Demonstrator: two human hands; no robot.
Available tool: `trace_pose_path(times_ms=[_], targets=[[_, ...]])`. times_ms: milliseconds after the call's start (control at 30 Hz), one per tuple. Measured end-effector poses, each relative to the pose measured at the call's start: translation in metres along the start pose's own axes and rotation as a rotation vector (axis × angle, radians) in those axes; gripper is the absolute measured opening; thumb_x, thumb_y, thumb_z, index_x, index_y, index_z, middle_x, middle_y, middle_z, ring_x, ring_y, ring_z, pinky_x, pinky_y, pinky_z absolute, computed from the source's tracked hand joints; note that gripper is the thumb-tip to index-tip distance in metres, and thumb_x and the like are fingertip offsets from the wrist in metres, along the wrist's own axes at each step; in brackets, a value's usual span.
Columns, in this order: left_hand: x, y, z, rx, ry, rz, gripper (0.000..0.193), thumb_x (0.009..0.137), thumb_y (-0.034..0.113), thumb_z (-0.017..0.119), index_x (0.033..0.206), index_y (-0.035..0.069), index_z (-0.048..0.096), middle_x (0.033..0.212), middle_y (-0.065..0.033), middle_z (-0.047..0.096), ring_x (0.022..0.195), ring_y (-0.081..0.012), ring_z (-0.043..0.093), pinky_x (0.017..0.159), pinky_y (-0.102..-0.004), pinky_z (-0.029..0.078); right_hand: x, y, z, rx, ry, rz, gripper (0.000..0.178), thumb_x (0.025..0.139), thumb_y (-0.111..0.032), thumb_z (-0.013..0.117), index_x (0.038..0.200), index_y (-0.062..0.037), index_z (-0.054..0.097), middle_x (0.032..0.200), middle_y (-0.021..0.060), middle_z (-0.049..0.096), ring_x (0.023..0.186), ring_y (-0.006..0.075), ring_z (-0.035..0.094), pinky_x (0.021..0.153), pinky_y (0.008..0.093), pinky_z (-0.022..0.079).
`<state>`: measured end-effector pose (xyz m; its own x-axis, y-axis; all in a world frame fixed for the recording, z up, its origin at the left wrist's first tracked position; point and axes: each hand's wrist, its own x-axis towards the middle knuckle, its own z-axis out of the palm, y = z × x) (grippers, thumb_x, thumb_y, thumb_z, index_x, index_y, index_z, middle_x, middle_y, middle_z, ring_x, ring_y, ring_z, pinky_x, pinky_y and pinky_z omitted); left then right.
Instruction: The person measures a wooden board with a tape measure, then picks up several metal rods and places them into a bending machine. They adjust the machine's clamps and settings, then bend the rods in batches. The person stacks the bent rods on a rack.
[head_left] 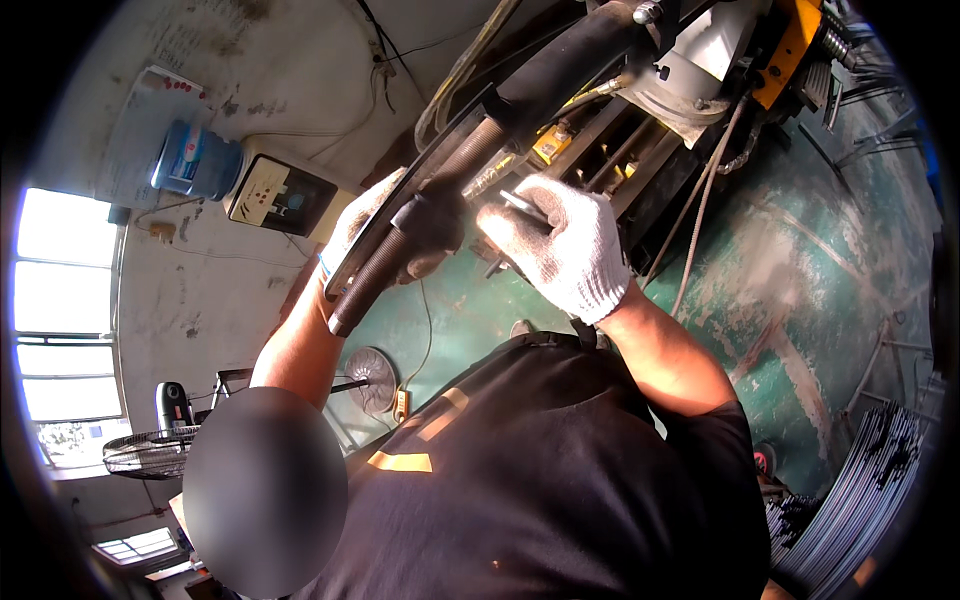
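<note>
A long threaded shaft (385, 255) slants down to the left from a dark cylinder (570, 60), with a dark collar partway along it. A flat dark bar (400, 195) runs alongside. My left hand (352, 225), in a white knit glove, reaches behind the bar and curls its soiled fingers around the shaft below the collar. To the right of the shaft, my right hand (570, 240), gloved too, is closed with thumb and fingers pinched together. A short grey metal rod (524, 207) sticks out of its grip; its other end is hidden in the glove.
Machine framework with a yellow bracket (790, 50) and hanging hoses (705, 190) stands at the upper right. A water dispenser (285, 195) with a blue bottle is by the wall. A fan (150, 452) stands lower left. Bundled metal rods (860, 500) lie lower right.
</note>
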<state>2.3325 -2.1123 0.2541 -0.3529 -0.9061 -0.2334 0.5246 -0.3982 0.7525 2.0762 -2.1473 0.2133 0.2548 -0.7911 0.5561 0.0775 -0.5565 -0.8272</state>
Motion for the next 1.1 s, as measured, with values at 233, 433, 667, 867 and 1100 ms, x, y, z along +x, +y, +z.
trace_pose_path(times_ms=[233, 433, 667, 867, 1100], targets=[[-0.001, 0.000, 0.007, -0.225, -0.059, -0.090, 0.043, 0.115, 0.030, 0.058, 0.136, -0.008, 0.057, 0.099, -0.0118, 0.066, 0.078, -0.0174, 0.068, 0.058, -0.0289, 0.055, -0.026, 0.011, 0.035, 0.156, -0.017, 0.337, 0.033, 0.088, -0.019, 0.090, 0.110, -0.0005, 0.074, 0.089, 0.0091, 0.079, 0.074, 0.0100, 0.070, 0.070, 0.0288, 0.057], [-0.015, 0.002, -0.019, 0.422, 0.137, 0.089, 0.051, 0.117, 0.036, 0.053, 0.146, -0.006, 0.059, 0.101, -0.0218, 0.073, 0.074, -0.0252, 0.074, 0.049, -0.0330, 0.054, -0.029, 0.009, 0.046, 0.239, -0.022, 0.210, 0.036, 0.088, -0.014, 0.091, 0.113, 0.0030, 0.073, 0.097, 0.0131, 0.078, 0.085, 0.0171, 0.074, 0.078, 0.0317, 0.060], [-0.024, 0.010, 0.004, 0.488, 0.258, 0.098, 0.053, 0.110, 0.027, 0.065, 0.150, -0.007, 0.056, 0.111, -0.0229, 0.075, 0.079, -0.0286, 0.079, 0.064, -0.0359, 0.067, -0.031, 0.018, 0.059, 0.400, 0.041, 0.173, 0.035, 0.088, -0.010, 0.089, 0.117, 0.0024, 0.073, 0.104, 0.0139, 0.077, 0.090, 0.0167, 0.074, 0.080, 0.0318, 0.060], [-0.028, 0.011, 0.003, 0.511, 0.205, 0.104, 0.046, 0.115, 0.029, 0.057, 0.142, -0.008, 0.062, 0.114, -0.0268, 0.076, 0.082, -0.0322, 0.077, 0.070, -0.0409, 0.064, -0.033, 0.025, 0.063, 0.437, 0.032, 0.225, 0.036, 0.088, -0.010, 0.090, 0.118, 0.0017, 0.074, 0.103, 0.0138, 0.078, 0.088, 0.0171, 0.075, 0.079, 0.0319, 0.060], [-0.029, 0.013, 0.007, 0.765, 0.165, 0.152, 0.039, 0.114, 0.021, 0.061, 0.139, -0.008, 0.064, 0.113, -0.0241, 0.076, 0.086, -0.0283, 0.077, 0.072, -0.0393, 0.064, -0.031, 0.018, 0.059, 0.417, 0.027, 0.216, 0.035, 0.089, -0.012, 0.089, 0.118, 0.0019, 0.074, 0.102, 0.0156, 0.081, 0.089, 0.0174, 0.078, 0.080, 0.0322, 0.061]])
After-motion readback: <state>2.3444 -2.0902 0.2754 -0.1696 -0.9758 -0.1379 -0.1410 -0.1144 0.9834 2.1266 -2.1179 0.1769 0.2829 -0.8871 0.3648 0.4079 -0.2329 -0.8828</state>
